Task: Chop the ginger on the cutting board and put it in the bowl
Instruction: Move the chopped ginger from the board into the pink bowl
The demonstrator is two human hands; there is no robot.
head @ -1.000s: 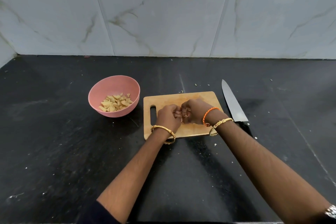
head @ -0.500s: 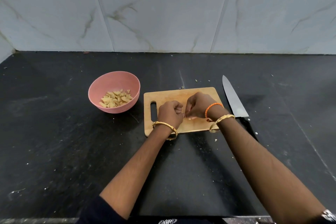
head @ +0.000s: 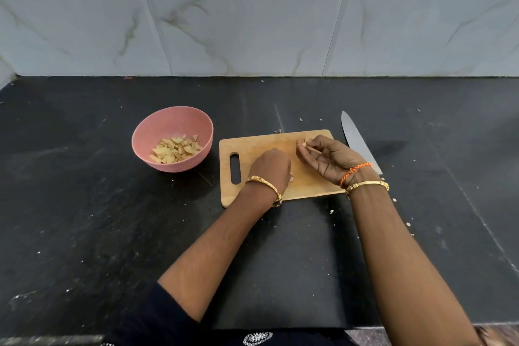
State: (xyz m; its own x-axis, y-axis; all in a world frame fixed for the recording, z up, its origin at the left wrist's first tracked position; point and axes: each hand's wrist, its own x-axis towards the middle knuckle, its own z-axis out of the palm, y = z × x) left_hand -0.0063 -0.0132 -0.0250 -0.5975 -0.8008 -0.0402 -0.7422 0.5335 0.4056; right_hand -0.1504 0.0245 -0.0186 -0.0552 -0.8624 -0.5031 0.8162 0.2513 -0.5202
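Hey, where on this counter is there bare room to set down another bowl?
Left of the pink bowl, and the strip between wall and cutting board. Crowded: the board, under both hands, and the knife beside it.

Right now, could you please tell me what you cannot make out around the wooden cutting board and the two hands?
- Head view: the black knife handle is almost wholly hidden behind the right wrist.
- The closed left hand is seen from the back; what it holds cannot be told.
- Pale ginger bits in the right hand are too small to count.
- The board area under both hands is covered.
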